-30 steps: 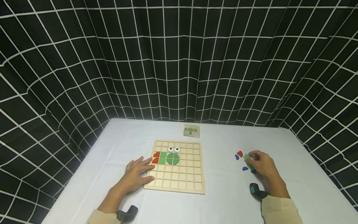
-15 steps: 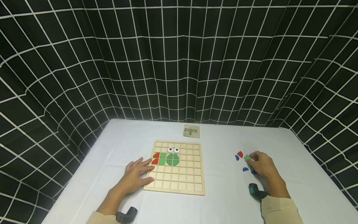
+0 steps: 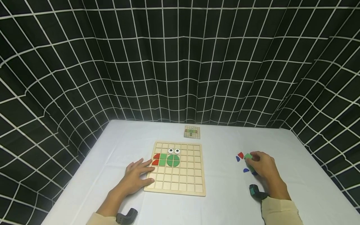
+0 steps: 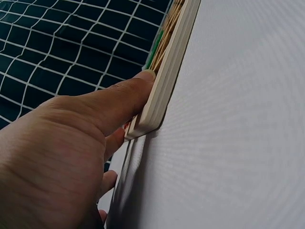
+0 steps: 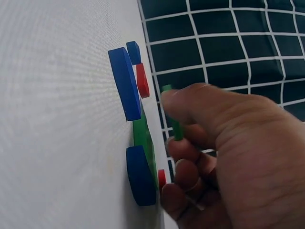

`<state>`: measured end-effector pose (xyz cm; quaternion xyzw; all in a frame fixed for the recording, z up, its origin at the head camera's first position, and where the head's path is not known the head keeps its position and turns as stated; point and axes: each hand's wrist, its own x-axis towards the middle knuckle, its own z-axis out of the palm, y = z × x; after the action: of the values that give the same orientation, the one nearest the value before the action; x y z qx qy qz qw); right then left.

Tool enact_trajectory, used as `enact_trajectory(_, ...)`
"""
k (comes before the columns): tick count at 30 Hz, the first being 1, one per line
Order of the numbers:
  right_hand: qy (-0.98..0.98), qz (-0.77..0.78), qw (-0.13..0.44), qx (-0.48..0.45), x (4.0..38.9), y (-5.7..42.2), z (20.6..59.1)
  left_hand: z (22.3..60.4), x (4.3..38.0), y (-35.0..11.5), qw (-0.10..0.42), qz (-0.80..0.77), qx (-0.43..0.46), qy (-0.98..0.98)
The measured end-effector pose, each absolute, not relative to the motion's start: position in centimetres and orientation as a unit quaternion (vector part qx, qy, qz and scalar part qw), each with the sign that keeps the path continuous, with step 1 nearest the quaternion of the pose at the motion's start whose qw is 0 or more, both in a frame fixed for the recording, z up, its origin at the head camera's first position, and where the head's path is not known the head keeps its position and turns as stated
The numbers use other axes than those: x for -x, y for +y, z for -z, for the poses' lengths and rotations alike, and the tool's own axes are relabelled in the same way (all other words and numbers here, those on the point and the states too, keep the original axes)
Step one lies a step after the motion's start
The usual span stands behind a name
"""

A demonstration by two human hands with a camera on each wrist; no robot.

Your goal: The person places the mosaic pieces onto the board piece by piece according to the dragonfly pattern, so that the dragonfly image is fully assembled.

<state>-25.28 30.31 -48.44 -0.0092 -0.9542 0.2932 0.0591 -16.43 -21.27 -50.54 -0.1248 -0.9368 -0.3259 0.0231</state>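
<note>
Left hand (image 3: pixel 137 176), fingers spread and gripping nothing, rests on the board's (image 3: pixel 182 187) left edge. Right hand (image 3: pixel 262 164) pinches a green tile (image 5: pixel 177 131) towards the table's (image 3: pixel 225 200) right edge; its low fingers might scatter the loose blue pieces (image 5: pixel 125 85) alongside. Picture card (image 3: pixel 192 132) lies near the far edge.

Thin green tile (image 5: pixel 177 130) in the right hand (image 3: pixel 263 165); square wooden grid board (image 3: pixel 178 171), partly filled, flat, one edge under the left hand (image 3: pixel 136 176)

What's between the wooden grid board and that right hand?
White tablecloth, then a red quarter-circle and two blue half-circles, as the head view shows.
</note>
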Motion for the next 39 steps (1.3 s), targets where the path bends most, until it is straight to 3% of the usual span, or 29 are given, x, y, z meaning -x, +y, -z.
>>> enact_trajectory(9,-0.94,-0.314,0.132,-0.018,24.9,28.6,46.6,50.6,16.5,-21.3,0.022,0.325,0.125,-0.937)
enact_trajectory(19,-0.909,-0.331,0.228,-0.109,24.2,25.5,43.9,50.3,16.5,-21.3,0.019,0.32,0.121,-0.94)
enact_trajectory(39,-0.854,-0.361,0.27,-0.259,23.3,19.4,41.0,50.4,16.4,-21.3,0.023,0.333,0.127,-0.934)
